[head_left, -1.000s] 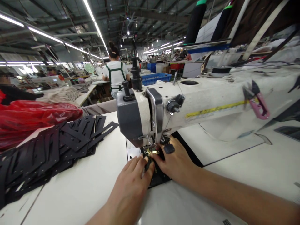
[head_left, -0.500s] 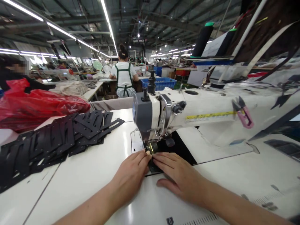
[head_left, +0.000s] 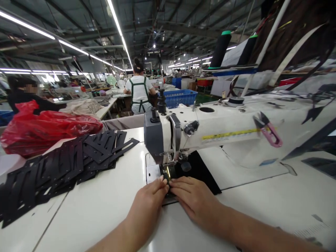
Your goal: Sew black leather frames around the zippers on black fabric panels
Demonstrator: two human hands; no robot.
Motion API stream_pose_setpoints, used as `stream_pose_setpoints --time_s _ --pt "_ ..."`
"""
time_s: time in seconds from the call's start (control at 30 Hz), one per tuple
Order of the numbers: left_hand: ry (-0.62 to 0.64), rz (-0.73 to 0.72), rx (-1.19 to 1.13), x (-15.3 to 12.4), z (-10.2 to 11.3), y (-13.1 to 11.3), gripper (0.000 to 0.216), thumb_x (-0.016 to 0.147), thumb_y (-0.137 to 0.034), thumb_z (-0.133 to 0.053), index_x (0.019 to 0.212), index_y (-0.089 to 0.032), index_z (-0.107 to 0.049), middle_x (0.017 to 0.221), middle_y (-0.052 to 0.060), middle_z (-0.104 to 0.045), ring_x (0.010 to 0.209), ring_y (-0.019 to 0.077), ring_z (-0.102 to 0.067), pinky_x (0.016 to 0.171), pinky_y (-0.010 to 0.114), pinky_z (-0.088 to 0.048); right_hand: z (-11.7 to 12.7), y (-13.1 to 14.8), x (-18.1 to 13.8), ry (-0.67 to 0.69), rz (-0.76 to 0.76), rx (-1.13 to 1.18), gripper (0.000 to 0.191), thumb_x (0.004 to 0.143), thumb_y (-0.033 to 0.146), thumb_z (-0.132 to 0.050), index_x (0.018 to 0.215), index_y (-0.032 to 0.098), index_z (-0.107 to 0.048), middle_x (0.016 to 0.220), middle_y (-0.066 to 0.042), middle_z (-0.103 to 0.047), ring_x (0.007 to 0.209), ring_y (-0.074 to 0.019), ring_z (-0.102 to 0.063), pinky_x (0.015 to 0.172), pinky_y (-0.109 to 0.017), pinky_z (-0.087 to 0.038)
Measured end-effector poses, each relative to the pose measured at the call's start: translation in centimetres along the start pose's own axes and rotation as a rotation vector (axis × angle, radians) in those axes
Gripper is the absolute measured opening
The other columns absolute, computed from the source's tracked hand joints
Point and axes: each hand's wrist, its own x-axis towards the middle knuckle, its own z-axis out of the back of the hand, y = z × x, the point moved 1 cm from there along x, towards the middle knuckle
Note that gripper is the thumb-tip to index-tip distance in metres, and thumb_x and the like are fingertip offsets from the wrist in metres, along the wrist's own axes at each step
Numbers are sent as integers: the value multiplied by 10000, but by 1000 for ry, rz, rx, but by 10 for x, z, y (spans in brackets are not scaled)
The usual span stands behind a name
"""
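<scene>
Both my hands rest on a black flat piece [head_left: 199, 171] lying under the head of a white sewing machine [head_left: 183, 134]. My left hand [head_left: 148, 206] has its fingers drawn together, fingertips pressing the piece just in front of the presser foot [head_left: 168, 170]. My right hand [head_left: 195, 199] lies flatter, fingers stretched toward the same spot, touching the piece from the right. The fingertips of the two hands almost meet at the needle.
A spread of several black cut pieces [head_left: 60, 168] covers the table's left side, with a red plastic bag [head_left: 44, 131] behind it. Pink thread snips [head_left: 270, 131] hang on the machine arm. A person in a white top [head_left: 139, 89] works with their back turned.
The view has pulled back from the machine and lifted. My right hand slid back from beside the presser foot to just in front of it; both hands keep pressing the black piece.
</scene>
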Motion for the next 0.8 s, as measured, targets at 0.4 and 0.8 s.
stream_pose_setpoints --time_s 0.4,0.8 --pt "-11 -135 204 11 -6 18 305 922 -124 -295 1022 -107 -582 982 130 -641 975 216 -608 856 365 -525 -9 -19 6 23 1 -39 276 888 84 -345 970 105 -607 967 -83 -655 919 -186 -595 846 -317 -483" --pt "15 -191 337 -6 0 18 255 883 -170 -399 1035 -108 -594 1089 154 -621 1068 270 -561 873 441 -501 -14 -11 -2 -168 47 -279 349 924 132 -318 971 17 -643 958 -146 -666 916 -214 -620 811 -305 -531"
